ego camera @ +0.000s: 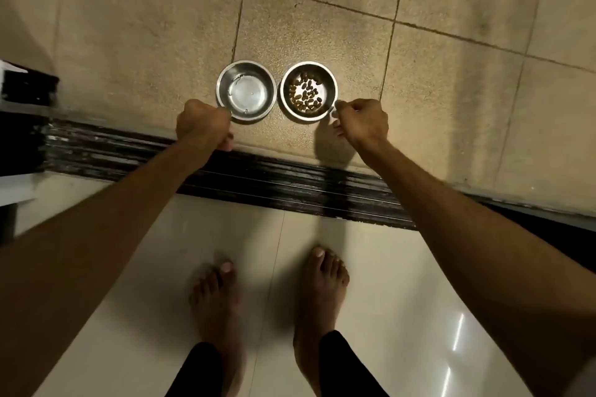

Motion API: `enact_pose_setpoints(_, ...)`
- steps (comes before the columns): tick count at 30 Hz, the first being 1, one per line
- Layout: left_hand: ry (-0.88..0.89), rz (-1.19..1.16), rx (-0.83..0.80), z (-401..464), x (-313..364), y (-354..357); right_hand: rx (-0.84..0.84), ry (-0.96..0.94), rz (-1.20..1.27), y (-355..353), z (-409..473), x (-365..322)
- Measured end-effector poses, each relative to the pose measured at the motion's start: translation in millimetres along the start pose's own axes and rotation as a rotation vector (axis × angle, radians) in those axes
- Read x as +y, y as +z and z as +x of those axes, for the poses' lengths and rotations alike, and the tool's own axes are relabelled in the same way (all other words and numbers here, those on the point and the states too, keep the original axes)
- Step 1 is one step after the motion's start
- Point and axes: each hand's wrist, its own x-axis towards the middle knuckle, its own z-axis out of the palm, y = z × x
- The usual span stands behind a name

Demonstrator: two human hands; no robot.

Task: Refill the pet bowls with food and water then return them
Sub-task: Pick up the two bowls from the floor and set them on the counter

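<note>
Bowls: two round steel, on rough beige tile | water bowl [246, 91]: left hand [201, 121] grip pinches rim | kibble bowl [308, 91]: right hand [362, 121] grip pinches rim

Two round, shiny stainless-steel pet bowls, upright, side by side on beige speckled floor tiles just beyond a dark door track, close together but not touching. Left steel bowl [246, 91]: clear water covering the flat bottom, glinting. Right steel bowl [308, 91]: a loose scatter of small brown oval kibble pieces [305, 94], bare metal showing between them.
</note>
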Motion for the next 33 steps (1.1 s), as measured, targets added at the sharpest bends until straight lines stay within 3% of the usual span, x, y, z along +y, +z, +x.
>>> enact_pose_setpoints(6, -0.101, -0.163, -0.091, 16, 1, 9, -0.129, 0.046, 0.189, 7, 6, 3)
enact_pose_setpoints(14, -0.074, -0.265, -0.125, 16, 3, 19, -0.204, -0.036, 0.225, 13, 11, 8)
enact_pose_setpoints(23, 0.007, -0.377, -0.132, 4, 5, 0, -0.131, -0.09, 0.273, 8, 7, 0)
enact_pose_setpoints(33, 0.108, -0.394, -0.111, -50, 34, -45, -0.035, -0.117, 0.359, -46, -46, -35)
